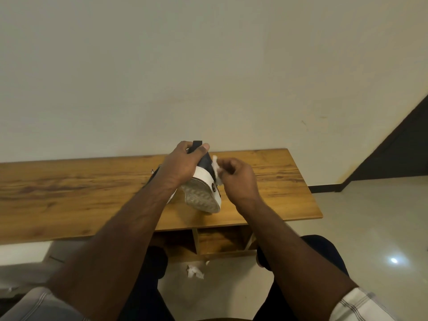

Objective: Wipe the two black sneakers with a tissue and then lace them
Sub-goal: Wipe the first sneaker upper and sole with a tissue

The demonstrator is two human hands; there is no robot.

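Left hand (183,162) is wrapped around the upper part of a black sneaker (203,181), thumb up near the pull tab at the top, so it's got a solid grip on it just above the middle of the frame. The shoe is tipped so the pale, worn sole (201,196) faces the camera, with the heel end low, at or just above the wooden table (69,188); can't tell if it actually touches. Right hand (236,177) sits just to the right of the shoe, fingers curled around a white tissue (216,166) that's pressed up against the black side of the sneaker above the white rubber band. It's a bit motion-blurred there, so the exact finger placement is hard to make out. Behind the left wrist, a sliver of the second sneaker (154,173) pokes out on the tabletop, mostly hidden by the arm. Down at bottom center, on the pale tiled floor (370,228) between the person's knees, there's a crumpled used tissue (194,271). Striped sleeves (356,304) show at both bottom corners, and a plain wall (208,66) fills the whole upper half.
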